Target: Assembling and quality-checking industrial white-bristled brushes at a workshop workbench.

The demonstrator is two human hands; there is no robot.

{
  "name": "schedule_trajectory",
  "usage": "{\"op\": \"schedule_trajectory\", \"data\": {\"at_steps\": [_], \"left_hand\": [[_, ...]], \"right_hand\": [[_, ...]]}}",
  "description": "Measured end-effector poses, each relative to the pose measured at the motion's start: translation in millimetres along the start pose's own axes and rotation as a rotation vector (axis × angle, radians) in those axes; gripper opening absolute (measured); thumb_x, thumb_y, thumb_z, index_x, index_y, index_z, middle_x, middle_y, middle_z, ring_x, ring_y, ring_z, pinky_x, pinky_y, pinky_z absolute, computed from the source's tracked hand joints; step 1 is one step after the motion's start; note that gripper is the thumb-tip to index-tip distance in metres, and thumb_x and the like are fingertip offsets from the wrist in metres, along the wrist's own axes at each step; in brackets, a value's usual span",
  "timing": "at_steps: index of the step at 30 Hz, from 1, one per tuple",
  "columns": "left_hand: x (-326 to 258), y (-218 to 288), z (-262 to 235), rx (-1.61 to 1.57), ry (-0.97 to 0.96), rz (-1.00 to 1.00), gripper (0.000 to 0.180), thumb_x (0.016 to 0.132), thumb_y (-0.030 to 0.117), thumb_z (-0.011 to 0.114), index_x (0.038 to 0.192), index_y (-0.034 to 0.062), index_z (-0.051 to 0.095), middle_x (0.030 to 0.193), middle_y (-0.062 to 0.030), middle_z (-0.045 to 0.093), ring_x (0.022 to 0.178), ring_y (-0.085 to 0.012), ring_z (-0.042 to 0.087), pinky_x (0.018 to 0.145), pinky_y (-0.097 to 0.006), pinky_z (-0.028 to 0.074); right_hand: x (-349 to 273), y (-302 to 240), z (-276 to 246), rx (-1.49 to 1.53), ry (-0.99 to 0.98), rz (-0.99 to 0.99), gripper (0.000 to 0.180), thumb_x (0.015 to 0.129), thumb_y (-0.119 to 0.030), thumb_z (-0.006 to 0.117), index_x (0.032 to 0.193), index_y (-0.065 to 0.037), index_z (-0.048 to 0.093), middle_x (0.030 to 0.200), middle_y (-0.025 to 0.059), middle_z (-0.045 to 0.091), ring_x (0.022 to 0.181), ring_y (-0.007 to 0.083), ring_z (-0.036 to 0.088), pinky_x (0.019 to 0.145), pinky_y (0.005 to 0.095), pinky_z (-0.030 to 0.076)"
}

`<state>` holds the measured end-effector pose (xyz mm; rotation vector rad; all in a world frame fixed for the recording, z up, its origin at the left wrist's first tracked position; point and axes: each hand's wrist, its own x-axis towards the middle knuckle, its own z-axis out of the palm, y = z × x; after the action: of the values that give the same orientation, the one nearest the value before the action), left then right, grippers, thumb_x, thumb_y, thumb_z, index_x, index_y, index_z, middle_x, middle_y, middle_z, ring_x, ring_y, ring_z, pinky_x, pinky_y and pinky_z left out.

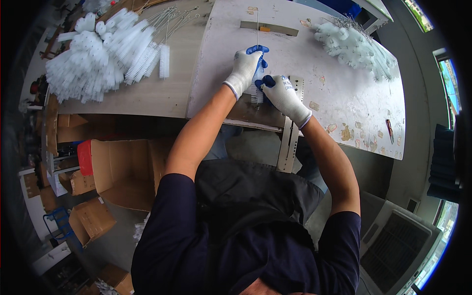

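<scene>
Head view: left hand (244, 69) and right hand (281, 93), both in white knit gloves with blue-coated fingertips, closed around one white bristle brush (256, 91) near tabletop (339, 105) front edge. Brush's thin wire stem (257, 27) runs straight away from hands. Tabletop pale, scuffed, with peeling patches. Slotted metal bar (293, 132) overhangs edge beside right hand. Fluffy brush pile (101, 51) far left, smaller pile (354, 46) far right; bare surface between. Open cardboard box (125, 172) below.
</scene>
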<state>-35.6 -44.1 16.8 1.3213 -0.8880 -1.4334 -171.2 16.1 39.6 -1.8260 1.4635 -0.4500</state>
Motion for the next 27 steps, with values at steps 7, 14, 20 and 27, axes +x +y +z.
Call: {"op": "schedule_trajectory", "data": {"at_steps": [7,14,20,27], "left_hand": [[-6,-5,3,0.05,-0.017,0.059,0.021,0.091,0.009,0.054,0.101,0.0054,0.073,0.068,-0.0043,0.063,0.054,-0.0123,0.058,0.051,-0.028,0.048],[1,-5,1,0.02,-0.082,0.06,0.022,0.091,0.01,0.056,0.104,0.0067,0.074,0.072,-0.003,0.064,0.061,-0.0113,0.058,0.056,-0.026,0.047],[1,-1,3,0.115,-0.102,0.022,0.024,0.09,0.009,0.056,0.107,0.0064,0.073,0.074,-0.0051,0.066,0.062,-0.0137,0.061,0.056,-0.029,0.05],[-4,-4,13,0.366,-0.063,0.082,0.025,0.089,0.01,0.057,0.109,0.0048,0.072,0.074,-0.0071,0.067,0.061,-0.0156,0.063,0.058,-0.031,0.051]], "right_hand": [[-16,14,8,-0.225,0.075,-0.109,0.024,0.089,-0.026,0.06,0.099,-0.005,0.065,0.087,0.0187,0.068,0.084,0.0369,0.066,0.076,0.0446,0.052],[-42,8,-27,-0.475,0.183,-0.67,0.041,0.078,-0.019,0.069,0.117,-0.007,0.06,0.115,0.0115,0.062,0.093,0.0291,0.062,0.078,0.0404,0.052],[-19,11,-16,-0.839,-0.154,-0.884,0.053,0.083,-0.035,0.065,0.128,-0.009,0.055,0.134,0.0103,0.051,0.109,0.0281,0.054,0.087,0.0407,0.048],[3,15,-8,-0.935,-0.143,-1.1,0.019,0.083,-0.024,0.058,0.099,-0.013,0.062,0.104,0.0079,0.057,0.1,0.027,0.057,0.082,0.0412,0.049]]}}
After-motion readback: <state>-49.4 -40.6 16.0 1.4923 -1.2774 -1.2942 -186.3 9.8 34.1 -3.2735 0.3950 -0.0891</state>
